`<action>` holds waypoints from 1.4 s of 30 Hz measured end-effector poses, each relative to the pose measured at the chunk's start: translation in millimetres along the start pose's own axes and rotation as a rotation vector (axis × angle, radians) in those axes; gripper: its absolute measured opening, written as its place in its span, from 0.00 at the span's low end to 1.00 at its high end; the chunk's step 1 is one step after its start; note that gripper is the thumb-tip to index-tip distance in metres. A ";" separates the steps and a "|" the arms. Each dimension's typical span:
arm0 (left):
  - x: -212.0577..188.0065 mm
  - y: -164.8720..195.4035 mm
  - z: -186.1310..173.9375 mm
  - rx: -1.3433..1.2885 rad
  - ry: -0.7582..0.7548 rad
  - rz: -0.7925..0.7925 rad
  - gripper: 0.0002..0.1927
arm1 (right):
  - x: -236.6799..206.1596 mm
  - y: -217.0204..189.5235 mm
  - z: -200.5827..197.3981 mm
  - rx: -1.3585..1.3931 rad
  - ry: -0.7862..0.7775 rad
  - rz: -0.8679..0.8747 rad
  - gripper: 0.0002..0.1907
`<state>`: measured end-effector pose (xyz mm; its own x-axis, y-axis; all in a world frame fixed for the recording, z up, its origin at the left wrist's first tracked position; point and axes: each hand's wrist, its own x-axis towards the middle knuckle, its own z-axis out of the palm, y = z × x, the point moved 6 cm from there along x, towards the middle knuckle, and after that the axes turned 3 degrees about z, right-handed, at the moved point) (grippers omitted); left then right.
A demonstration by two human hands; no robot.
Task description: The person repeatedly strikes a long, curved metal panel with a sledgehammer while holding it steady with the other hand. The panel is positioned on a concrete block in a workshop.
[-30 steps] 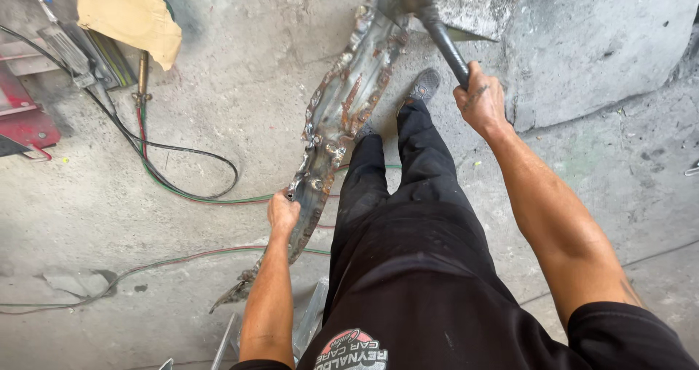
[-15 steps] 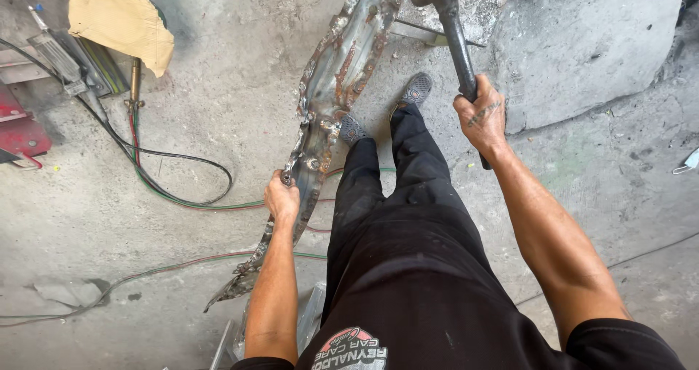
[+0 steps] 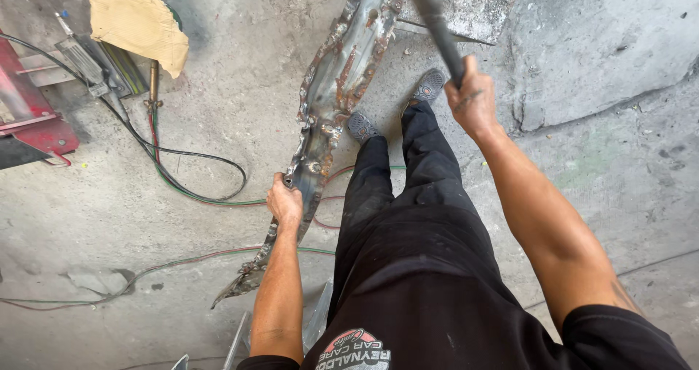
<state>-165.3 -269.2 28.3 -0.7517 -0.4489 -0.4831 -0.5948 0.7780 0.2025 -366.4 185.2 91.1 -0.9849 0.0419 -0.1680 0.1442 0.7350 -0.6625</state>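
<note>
Left hand (image 3: 284,201) clamped on the long rusty metal strip (image 3: 331,100) slanting across the concrete floor (image 3: 597,166), right hand (image 3: 472,102) fisted around a dark handle (image 3: 437,20), probably a hammer, head blurred, raised above the strip's far end

Single head camera, looking steeply down from standing height at concrete floor (image 3: 182,253), fairly near.

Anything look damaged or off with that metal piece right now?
Yes. The long metal strip held by the left hand is buckled, rust-streaked and ragged at its lower tip. The right hand grips a hammer handle. Hoses trail loose across the floor.
</note>
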 end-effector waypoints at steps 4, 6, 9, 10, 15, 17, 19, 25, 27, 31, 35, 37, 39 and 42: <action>1.6 -3.0 8.3 0.030 -0.077 0.026 0.19 | 5.8 9.0 12.6 -0.082 -0.077 0.045 0.10; 1.4 -6.3 12.8 0.012 -0.084 0.040 0.20 | 1.6 -0.9 1.1 -0.043 -0.032 -0.030 0.10; 3.2 -8.3 20.6 -0.023 -0.059 0.072 0.22 | -3.1 -8.5 -13.3 0.074 0.009 0.055 0.06; 1.4 -10.6 23.0 -0.014 -0.071 0.067 0.22 | -3.4 -14.0 -16.9 0.069 0.037 0.023 0.06; 0.0 -11.9 29.5 -0.033 -0.124 0.065 0.21 | 15.5 -3.2 -3.3 0.015 0.001 0.148 0.10; 2.0 -9.0 28.2 -0.048 -0.129 0.082 0.22 | 22.5 1.4 3.8 -0.164 -0.002 0.035 0.12; 3.7 -7.1 29.2 -0.050 -0.181 0.089 0.23 | 18.9 14.0 11.5 -0.219 -0.039 0.035 0.12; 8.1 -1.1 27.9 -0.041 -0.193 0.179 0.24 | -15.6 23.2 9.7 -0.138 0.044 0.019 0.11; 7.7 -2.7 30.1 -0.074 -0.223 0.144 0.25 | -28.4 25.4 7.5 -0.085 0.002 0.209 0.08; 6.5 -0.1 31.3 -0.214 -0.246 0.129 0.25 | -33.9 6.6 -15.0 0.012 -0.003 0.303 0.08; 4.6 -1.0 33.4 -0.236 -0.312 0.082 0.30 | -24.3 -25.0 -45.8 0.061 0.087 0.134 0.09; 4.7 -1.5 31.5 -0.240 -0.303 0.082 0.30 | -17.0 -35.0 -53.3 0.073 0.129 0.058 0.08; 5.6 -0.9 27.8 -0.243 -0.269 0.106 0.29 | -7.5 -39.6 -52.5 0.084 0.181 -0.023 0.06; 7.3 0.2 22.8 -0.241 -0.219 0.132 0.26 | 13.6 -17.0 -25.7 0.061 0.080 0.171 0.05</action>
<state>-164.4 -262.3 5.4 -0.7635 -0.2258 -0.6051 -0.5659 0.6853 0.4583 -384.7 190.7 118.9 -0.9498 0.2178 -0.2246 0.3128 0.6707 -0.6725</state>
